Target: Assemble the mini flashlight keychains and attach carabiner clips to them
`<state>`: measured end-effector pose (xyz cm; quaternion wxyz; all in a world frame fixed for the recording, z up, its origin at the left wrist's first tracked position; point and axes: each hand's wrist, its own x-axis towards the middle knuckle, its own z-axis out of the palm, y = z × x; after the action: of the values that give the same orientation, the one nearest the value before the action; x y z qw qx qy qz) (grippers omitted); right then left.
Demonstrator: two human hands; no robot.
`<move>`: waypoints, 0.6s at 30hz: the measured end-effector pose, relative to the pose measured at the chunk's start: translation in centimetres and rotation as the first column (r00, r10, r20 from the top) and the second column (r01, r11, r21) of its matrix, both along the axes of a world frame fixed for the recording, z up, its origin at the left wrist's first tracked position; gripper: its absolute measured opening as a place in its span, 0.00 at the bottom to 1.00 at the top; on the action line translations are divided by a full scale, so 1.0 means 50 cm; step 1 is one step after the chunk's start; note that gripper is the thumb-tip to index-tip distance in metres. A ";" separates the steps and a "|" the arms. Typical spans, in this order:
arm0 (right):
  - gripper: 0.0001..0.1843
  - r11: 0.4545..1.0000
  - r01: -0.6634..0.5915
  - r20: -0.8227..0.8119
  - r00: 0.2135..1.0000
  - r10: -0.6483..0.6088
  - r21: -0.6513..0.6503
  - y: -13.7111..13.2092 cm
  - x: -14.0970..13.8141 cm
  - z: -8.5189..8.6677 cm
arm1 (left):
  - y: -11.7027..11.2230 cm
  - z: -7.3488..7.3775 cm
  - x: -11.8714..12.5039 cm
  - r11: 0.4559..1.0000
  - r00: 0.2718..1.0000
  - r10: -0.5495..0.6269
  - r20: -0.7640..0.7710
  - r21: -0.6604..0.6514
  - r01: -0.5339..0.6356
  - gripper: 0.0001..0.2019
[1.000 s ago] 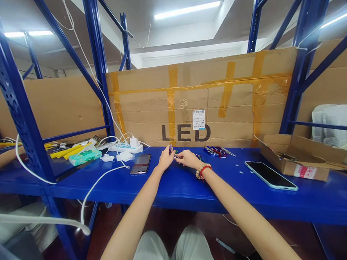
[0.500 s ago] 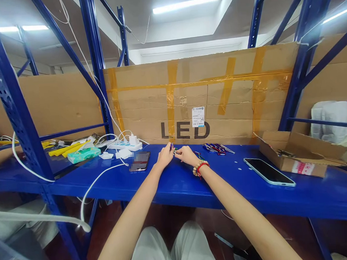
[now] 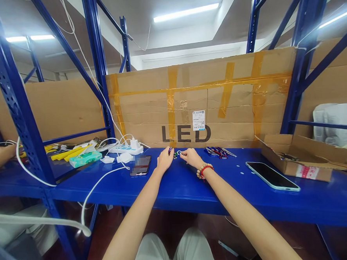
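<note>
My left hand (image 3: 165, 159) is closed around a small, shiny purple piece (image 3: 170, 149), too small to name surely. A shiny metal ring (image 3: 179, 152) shows between my two hands, with a small green piece (image 3: 175, 155) hanging close to my left fingertips. The fingers of my right hand (image 3: 192, 158) pinch at the ring's right side; a beaded bracelet and red cord circle that wrist. Right of my hands lies a pile of small, shiny red, blue and purple metal pieces (image 3: 218, 152) on the blue shelf (image 3: 183, 188).
A phone (image 3: 140, 165) lies left of my hands, near a power strip (image 3: 126, 149) with white cables. To the right are another phone (image 3: 272, 176) and an open carton (image 3: 306, 163). A large cardboard sheet (image 3: 233, 102) stands behind. Another person's hand (image 3: 0, 154) shows at far left.
My hands have moved slightly apart, the right one shifting right, and the metal ring now shows between them. The whole view has dropped a little in the picture.
</note>
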<state>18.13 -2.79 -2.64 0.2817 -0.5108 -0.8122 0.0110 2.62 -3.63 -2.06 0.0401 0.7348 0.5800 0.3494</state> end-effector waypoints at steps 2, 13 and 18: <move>0.15 0.999 0.032 0.003 0.999 -0.032 0.003 -0.004 0.004 0.003 | 0.002 -0.001 -0.001 1.000 1.000 0.006 -0.016 -0.016 -0.006 0.14; 0.16 0.989 0.073 0.041 0.996 -0.079 0.130 -0.035 -0.025 0.019 | 0.008 -0.010 -0.004 0.994 0.989 -0.014 -0.145 -0.108 -0.001 0.15; 0.16 0.987 0.069 0.069 0.994 -0.079 0.147 -0.035 -0.024 0.018 | 0.005 -0.010 -0.003 0.994 0.986 -0.026 -0.165 -0.106 0.009 0.14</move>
<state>16.91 -4.54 -1.71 0.2879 -0.5189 -0.8012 -0.0774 2.46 -3.37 -2.56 0.0331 0.7634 0.5923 0.2556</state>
